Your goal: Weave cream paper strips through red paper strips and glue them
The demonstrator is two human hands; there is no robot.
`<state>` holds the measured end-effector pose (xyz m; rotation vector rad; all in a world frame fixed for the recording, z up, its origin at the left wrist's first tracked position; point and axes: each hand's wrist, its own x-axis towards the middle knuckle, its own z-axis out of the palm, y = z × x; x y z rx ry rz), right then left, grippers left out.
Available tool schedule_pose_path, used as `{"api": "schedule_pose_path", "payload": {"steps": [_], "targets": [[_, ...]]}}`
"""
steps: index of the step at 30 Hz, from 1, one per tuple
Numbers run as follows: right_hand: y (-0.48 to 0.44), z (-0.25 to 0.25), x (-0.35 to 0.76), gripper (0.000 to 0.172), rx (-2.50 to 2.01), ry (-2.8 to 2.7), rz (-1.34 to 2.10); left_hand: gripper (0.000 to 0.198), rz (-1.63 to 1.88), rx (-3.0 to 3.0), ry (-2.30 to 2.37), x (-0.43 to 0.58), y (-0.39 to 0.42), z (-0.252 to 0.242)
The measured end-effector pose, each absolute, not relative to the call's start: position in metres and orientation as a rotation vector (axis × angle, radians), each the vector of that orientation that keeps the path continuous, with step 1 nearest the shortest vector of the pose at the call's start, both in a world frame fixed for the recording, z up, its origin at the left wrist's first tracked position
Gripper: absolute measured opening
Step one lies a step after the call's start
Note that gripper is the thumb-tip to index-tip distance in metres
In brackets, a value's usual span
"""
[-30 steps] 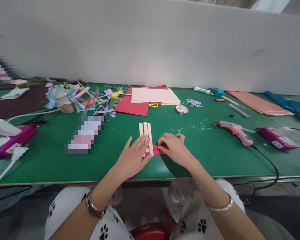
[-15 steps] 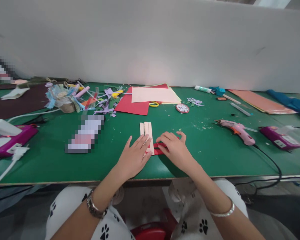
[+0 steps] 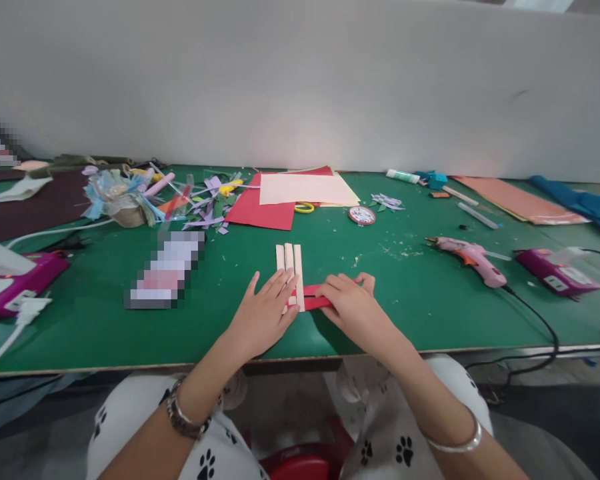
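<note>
Three cream paper strips (image 3: 290, 259) are lying side by side near the front edge of the green surface (image 3: 220, 293), running away from the person, their long edges touching or nearly so. Two red paper strips (image 3: 312, 298) are crossing them at right angles near their close ends, with a thin dark gap showing between the two red bands. The red is passing over some cream strips and under others, so the crossing is showing as a small red-and-cream chequer. The red strips are sticking out to the right of the cream ones.

The left hand (image 3: 263, 315) is resting palm down on the close end of the cream strips, its fingers (image 3: 280, 285) spread and flat, pressing the paper to the surface and hiding part of the crossing. The right hand (image 3: 354, 308) is sitting just right of the crossing, its fingers (image 3: 329, 291) bent and held together with the tips on the free end of the red strips; whether they are pinching the paper or only pushing on it cannot be told.

Farther back, a red sheet (image 3: 260, 212) is lying under a cream sheet (image 3: 300, 189), with a heap of paper scraps (image 3: 205, 200) to their left. A pink glue gun (image 3: 469, 256) is lying well to the right
</note>
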<state>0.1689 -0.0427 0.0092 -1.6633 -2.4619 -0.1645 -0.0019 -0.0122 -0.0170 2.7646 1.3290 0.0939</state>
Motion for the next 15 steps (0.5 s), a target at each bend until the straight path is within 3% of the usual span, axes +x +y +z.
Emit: {"api": "schedule_pose_path", "payload": {"steps": [4, 10, 15], "targets": [[-0.050, 0.015, 0.166, 0.007, -1.619, -2.406, -0.061, 0.047, 0.111, 2.766, 1.330, -0.002, -0.012, -0.018], [-0.045, 0.018, 0.169, 0.038, -1.822, -2.204, 0.289, 0.047, 0.076, 2.742, 1.341, -0.001, -0.013, -0.017], [-0.028, 0.027, 0.176, 0.024, -1.911, -2.296, 0.543, 0.047, 0.063, 2.745, 1.343, -0.002, -0.012, -0.016]]}}
